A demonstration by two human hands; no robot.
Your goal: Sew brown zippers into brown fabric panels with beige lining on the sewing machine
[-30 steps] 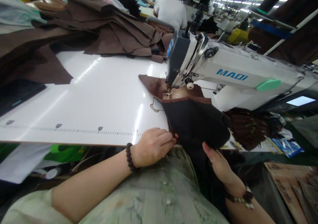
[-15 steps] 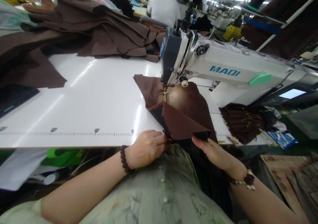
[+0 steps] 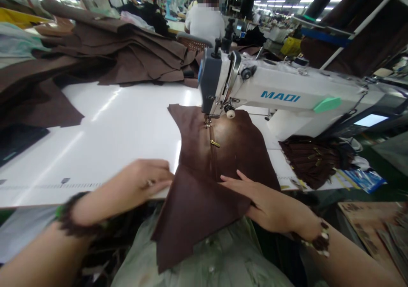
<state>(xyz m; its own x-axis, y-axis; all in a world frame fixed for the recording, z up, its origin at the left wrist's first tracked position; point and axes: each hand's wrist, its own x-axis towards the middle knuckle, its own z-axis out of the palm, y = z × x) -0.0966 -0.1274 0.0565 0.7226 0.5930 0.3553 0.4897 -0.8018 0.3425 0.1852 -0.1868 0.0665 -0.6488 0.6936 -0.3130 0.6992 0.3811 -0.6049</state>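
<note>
A dark brown leather-like piece [image 3: 255, 147] lies under the presser foot of the sewing machine [image 3: 280, 91]. Along its middle runs a seam with a gold zipper pull [image 3: 215, 143]. The near part of the piece hangs over the table edge onto my lap. At its left edge my left hand [image 3: 145, 178] is closed, fingers pinched on the material and slightly blurred. My right hand [image 3: 263, 200] rests on the right side with fingers stretched out, part of the piece lying against its thumb side.
Large brown sheets [image 3: 134, 53] are heaped along the back left of the white table [image 3: 127, 130]. A dark flat device [image 3: 22, 140] lies at the left. Gathered brown pieces [image 3: 314, 159] sit right of the machine. Beyond it, a person in a white shirt [image 3: 205, 23] sits facing away.
The folded near part has been opened out, baring the seam and gold zipper pull. My left hand has moved left and up; my right hand now lies flatter on the piece.
</note>
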